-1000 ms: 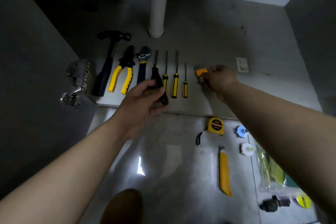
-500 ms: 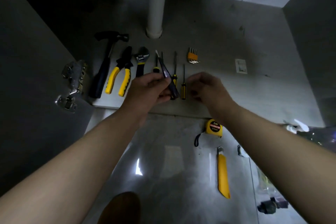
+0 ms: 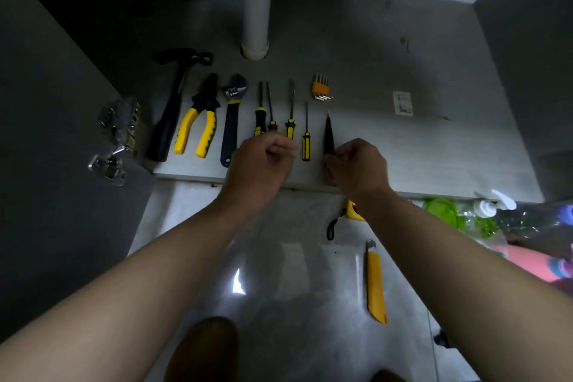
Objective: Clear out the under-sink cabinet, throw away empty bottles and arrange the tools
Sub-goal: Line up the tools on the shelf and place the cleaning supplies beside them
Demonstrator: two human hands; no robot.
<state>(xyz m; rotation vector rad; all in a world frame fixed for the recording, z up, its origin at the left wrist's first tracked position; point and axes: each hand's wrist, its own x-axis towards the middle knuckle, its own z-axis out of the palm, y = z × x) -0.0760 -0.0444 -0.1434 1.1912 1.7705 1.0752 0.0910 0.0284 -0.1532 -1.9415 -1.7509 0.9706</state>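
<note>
My right hand [image 3: 356, 164] is curled, its fingertips pinching the butt end of a black-handled screwdriver [image 3: 328, 136]. The tool lies flat on the cabinet floor [image 3: 403, 56] with its tip pointing to 12 o'clock. My left hand [image 3: 263, 161] is a loose fist with nothing in it, just above the handle ends of the yellow-and-black screwdrivers [image 3: 290, 124]. I cannot tell whether it touches them.

The tools make a row along the front edge of the cabinet floor. From 9 o'clock toward my hands come the hammer [image 3: 176, 102], the yellow-handled pliers [image 3: 198, 124], the adjustable wrench [image 3: 231, 121] and four screwdrivers, with the black-handled one at the 3 o'clock end. A hex key set [image 3: 321, 90] in an orange holder sits at 12 o'clock from that last tool, apart from it. The white drain pipe [image 3: 254, 3] stands at 12 o'clock, behind the row. A door hinge [image 3: 121, 133] shows on the panel at 9 o'clock.

On the glossy tile floor [image 3: 279, 257] toward 5 o'clock lie a yellow utility knife [image 3: 375, 285] and a yellow tape measure [image 3: 353, 211], half hidden by my right forearm. A clear pump bottle [image 3: 496, 205] lies at 3 o'clock.
</note>
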